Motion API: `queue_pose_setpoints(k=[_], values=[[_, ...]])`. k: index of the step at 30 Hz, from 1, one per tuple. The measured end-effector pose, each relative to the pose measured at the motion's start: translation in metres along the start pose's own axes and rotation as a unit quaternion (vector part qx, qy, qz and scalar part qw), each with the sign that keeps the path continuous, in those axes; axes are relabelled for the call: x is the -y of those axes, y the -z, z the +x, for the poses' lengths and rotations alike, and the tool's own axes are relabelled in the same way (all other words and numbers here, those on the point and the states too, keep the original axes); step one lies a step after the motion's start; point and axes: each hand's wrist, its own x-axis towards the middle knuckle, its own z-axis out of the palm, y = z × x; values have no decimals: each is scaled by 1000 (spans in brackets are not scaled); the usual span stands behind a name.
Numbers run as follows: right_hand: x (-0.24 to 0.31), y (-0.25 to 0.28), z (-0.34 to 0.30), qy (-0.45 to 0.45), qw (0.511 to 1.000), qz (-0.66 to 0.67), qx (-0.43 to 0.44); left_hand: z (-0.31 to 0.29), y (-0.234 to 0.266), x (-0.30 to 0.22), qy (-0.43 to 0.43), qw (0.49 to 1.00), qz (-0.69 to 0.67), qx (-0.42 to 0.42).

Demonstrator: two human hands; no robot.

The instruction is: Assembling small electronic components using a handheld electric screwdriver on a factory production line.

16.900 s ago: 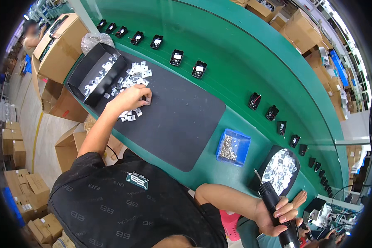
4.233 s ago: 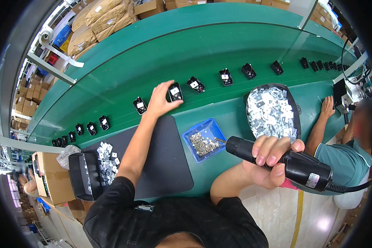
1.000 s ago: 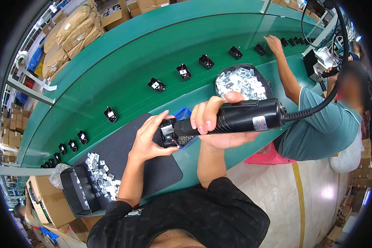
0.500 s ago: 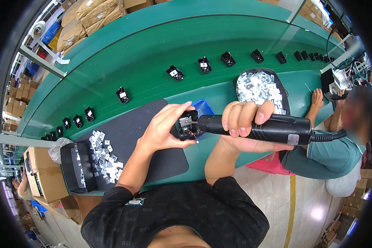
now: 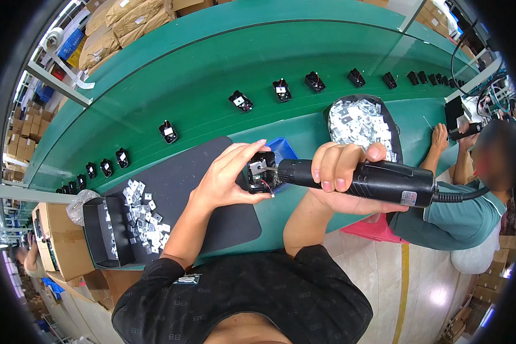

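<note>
My left hand (image 5: pixel 226 176) is closed around a small black plastic housing (image 5: pixel 252 182), with a metal plate (image 5: pixel 258 167) and thin wires showing inside it. In my right hand (image 5: pixel 344 172) is a black corded electric screwdriver (image 5: pixel 393 182), lying nearly level and pointing left. Its bit (image 5: pixel 269 169) reaches into the housing at the metal plate; whether a screw sits under the tip is too small to tell. A blue bin (image 5: pixel 283 150) stands just behind the housing, partly hidden by it and by the screwdriver.
Black housings (image 5: pixel 241 101) stand in a row along the green conveyor (image 5: pixel 206 86). Small metal plates (image 5: pixel 146 221) lie on the dark mat (image 5: pixel 235 221) beside a black box (image 5: pixel 106 232). A black container (image 5: pixel 397 140) holds more plates. At right sits a co-worker (image 5: pixel 458 212).
The screwdriver and my right hand have shifted slightly right, the bit still at the plate. The housings on the conveyor have moved a little left. The co-worker's hand with a black tool has moved left.
</note>
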Motion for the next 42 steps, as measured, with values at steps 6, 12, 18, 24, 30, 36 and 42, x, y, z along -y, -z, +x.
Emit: queue_pose_setpoints(k=[6, 12, 18, 24, 30, 36, 42], values=[[3, -2, 0, 16, 1000, -17, 4, -1, -4, 3, 9, 1000, -3, 2], [2, 1, 0, 24, 999, -36, 26, -6, -6, 6, 24, 1000, -5, 1], [1, 0, 1, 28, 999, -42, 21, -8, -7, 7, 49, 999, -11, -2], [2, -3, 2, 11, 1000, -10, 0, -6, -7, 4, 47, 999, -6, -6], [1, -1, 2, 15, 999, -39, 34, -3, -4, -1, 39, 999, 10, -15], [-2, -2, 0, 30, 998, -42, 20, -3, -3, -2, 17, 999, 28, -12], [-2, -2, 1, 21, 999, -35, 23, -1, -2, -3, 18, 999, 29, -9]])
